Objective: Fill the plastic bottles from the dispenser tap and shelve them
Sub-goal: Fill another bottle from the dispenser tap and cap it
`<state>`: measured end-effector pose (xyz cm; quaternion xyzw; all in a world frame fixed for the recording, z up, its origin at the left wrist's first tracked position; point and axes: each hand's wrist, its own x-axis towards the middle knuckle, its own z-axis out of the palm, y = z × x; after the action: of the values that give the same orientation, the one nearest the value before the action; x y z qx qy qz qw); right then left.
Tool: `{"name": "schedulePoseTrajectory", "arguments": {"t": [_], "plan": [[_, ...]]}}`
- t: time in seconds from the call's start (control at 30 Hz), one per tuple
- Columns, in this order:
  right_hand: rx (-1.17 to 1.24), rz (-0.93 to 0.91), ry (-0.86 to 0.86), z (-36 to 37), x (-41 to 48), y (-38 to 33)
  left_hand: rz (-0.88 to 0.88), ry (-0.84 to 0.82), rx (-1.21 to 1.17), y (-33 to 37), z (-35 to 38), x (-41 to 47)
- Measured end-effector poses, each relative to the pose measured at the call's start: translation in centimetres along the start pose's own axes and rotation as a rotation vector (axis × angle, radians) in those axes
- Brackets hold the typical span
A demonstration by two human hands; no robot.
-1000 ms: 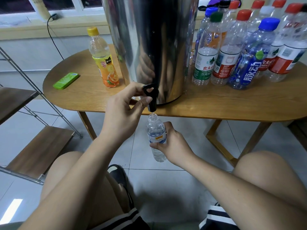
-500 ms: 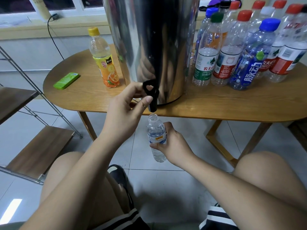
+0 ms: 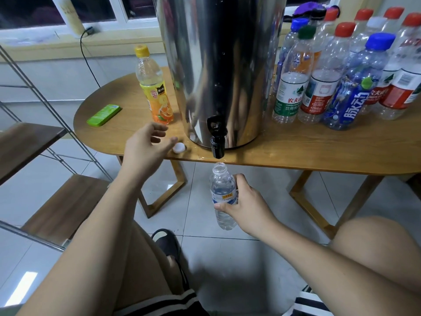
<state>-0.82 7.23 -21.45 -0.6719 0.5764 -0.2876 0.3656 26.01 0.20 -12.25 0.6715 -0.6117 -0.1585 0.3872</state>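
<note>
Loosely spread left hand (image 3: 145, 145) near cap (image 3: 178, 147), right hand (image 3: 246, 205) gripping bottle (image 3: 221, 184)

You wear dark shorts (image 3: 159, 303) with white stripes along the hem, showing on both thighs well short of the table (image 3: 296, 147). A black slide sandal (image 3: 167, 244) with a broad strap covers one foot, just nearer you than the table's front edge. Your left hand (image 3: 145, 147), right hand (image 3: 247, 207), forearms and knees are bare.
</note>
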Motion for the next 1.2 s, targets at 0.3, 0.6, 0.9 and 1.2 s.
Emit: {"name": "schedulePoseTrajectory", "arguments": {"t": [0.3,0.6,0.9,1.2], "plan": [[0.004,-0.008,-0.039,-0.8,-1.4,-0.3,0.129,-0.095,0.176,0.2,1.4,-0.7],[0.027,-0.012,-0.057,-1.8,-2.8,-0.2,0.070,-0.291,-0.337,3.1,1.4,-7.1],[-0.035,-0.025,-0.101,-1.4,-3.5,-0.6,0.095,-0.449,-0.445,3.5,2.4,-8.6],[-0.141,-0.041,-0.100,-1.7,-3.5,-0.9,0.275,-0.328,-0.161,4.2,2.6,-8.5]]}}
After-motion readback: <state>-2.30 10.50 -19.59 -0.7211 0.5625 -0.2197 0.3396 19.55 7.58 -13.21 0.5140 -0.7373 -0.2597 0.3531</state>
